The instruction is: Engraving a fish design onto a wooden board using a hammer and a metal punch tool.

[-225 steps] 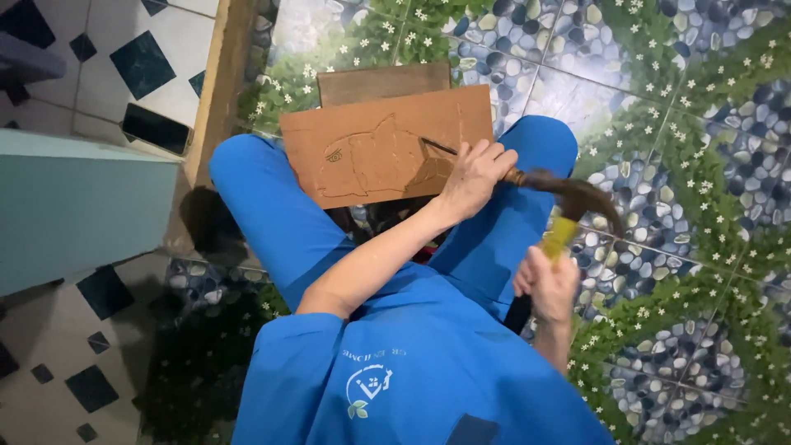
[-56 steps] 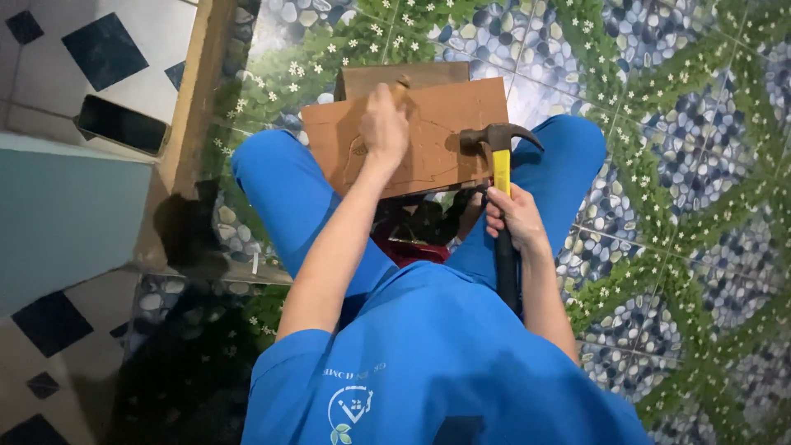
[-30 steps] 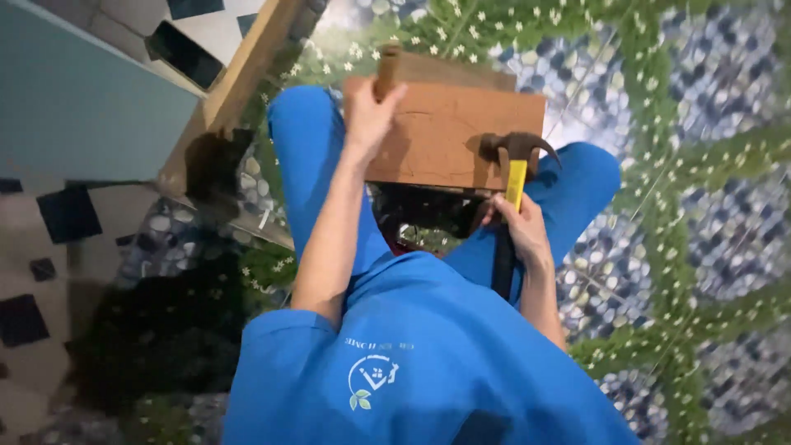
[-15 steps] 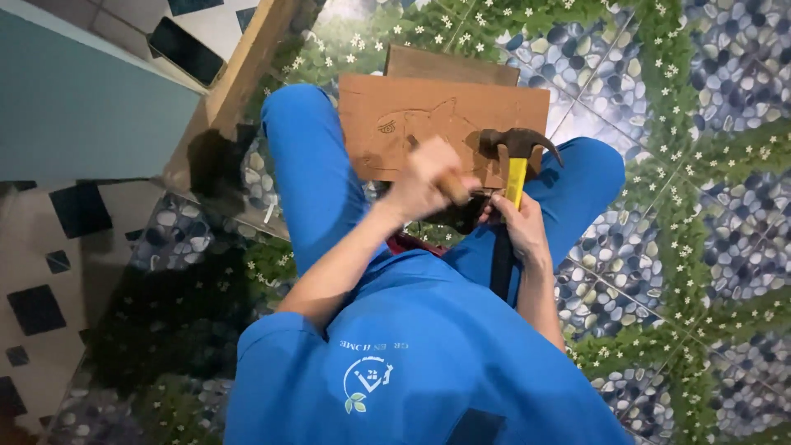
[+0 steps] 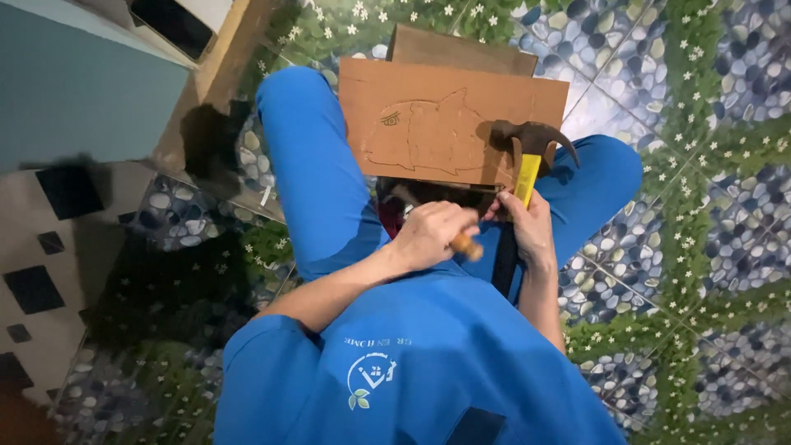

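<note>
Left hand [image 5: 432,235] has come back from the board to the lap since half a second ago, now just beside the right hand; the hammer's place is unchanged. The left fingers are curled tight around a small tool with a wooden handle [image 5: 468,245] — only the orange-brown butt end shows, the working end is hidden. Right hand [image 5: 527,231] is wrapped closed around the hammer [image 5: 527,161] by its yellow-and-black handle, head up, claw pointing right, the steel head lying over the right end of the board. The wooden board [image 5: 449,124] rests across the person's knees, far of both hands, with a fish-like outline cut into its face, eye mark at the left. A second board [image 5: 461,49] lies under it, its far edge showing. Person sits cross-legged in blue trousers and blue shirt on a floor [image 5: 700,165] printed with pebbles and grass. A wooden plank [image 5: 210,91] stands at the far left — a teal panel [image 5: 74,99] beyond it.
</note>
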